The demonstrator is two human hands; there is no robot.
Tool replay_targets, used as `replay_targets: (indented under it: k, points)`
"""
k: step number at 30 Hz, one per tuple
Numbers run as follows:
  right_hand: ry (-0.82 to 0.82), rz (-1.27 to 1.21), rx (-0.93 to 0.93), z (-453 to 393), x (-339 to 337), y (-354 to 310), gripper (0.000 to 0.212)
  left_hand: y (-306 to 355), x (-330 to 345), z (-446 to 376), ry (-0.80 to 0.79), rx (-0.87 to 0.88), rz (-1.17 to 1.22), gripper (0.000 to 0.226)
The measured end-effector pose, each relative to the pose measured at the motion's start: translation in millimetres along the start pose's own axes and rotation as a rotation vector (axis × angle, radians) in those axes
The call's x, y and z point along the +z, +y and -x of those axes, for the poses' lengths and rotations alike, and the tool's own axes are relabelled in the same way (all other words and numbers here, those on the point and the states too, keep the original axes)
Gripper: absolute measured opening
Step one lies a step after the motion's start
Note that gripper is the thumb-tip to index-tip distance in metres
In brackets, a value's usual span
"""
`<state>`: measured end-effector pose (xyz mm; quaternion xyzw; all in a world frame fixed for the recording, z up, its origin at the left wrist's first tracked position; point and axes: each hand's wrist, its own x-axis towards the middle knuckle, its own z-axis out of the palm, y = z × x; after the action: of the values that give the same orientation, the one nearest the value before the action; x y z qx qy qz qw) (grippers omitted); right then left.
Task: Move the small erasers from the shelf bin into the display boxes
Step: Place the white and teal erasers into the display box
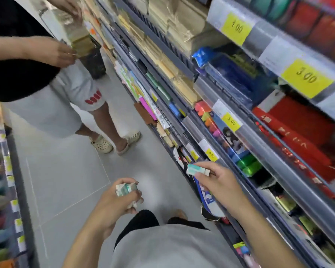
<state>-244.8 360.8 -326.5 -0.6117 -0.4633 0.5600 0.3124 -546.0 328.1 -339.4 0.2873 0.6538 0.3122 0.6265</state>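
Teal-and-white eraser [198, 169] pinched endwise between thumb and fingers of the right hand [219, 182], held just in front of the shelf edge [246, 136]. Away from the shelf edge, the left hand [117, 200] curls around several more erasers [126, 188]. Farther along the shelf edge, a second person [46, 89] handles packaged goods.

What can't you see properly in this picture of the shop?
- How many erasers the left hand grips: head view, the curled fingers cover most of the bunch of erasers.
- The print on the single eraser pinched by the right hand: blurred and too small.
- The display boxes: none can be made out; the shelves are smeared by motion blur.
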Motion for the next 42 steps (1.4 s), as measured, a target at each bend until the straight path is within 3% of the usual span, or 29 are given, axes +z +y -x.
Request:
replay_targets:
  k: [6, 18, 26, 31, 38, 42]
  points:
    - [0.116, -0.02, -0.075, -27, -12, -52, 0.027, 88, 18, -59, -0.147, 0.144, -0.085, 0.025]
    - [0.606, -0.08, -0.15, 9, -15, -147, 0.023, 275, 90, -104, -0.693, 0.447, -0.231, 0.038]
    - [0.689, -0.05, -0.26, 43, -12, -197, 0.035, 343, 128, -74, -1.01, 0.704, -0.203, 0.038]
    - [0.797, 0.051, -0.38, 51, -18, -234, 0.032, 373, 135, -57, -1.06, 0.822, -0.177, 0.034]
    - [0.783, 0.148, -0.602, 38, -51, -295, 0.027, 407, 134, -51, -1.007, 0.853, -0.128, 0.033]
    - [0.797, 0.287, -0.544, 19, -74, -324, 0.025, 420, 133, -54, -0.979, 0.859, -0.096, 0.033]
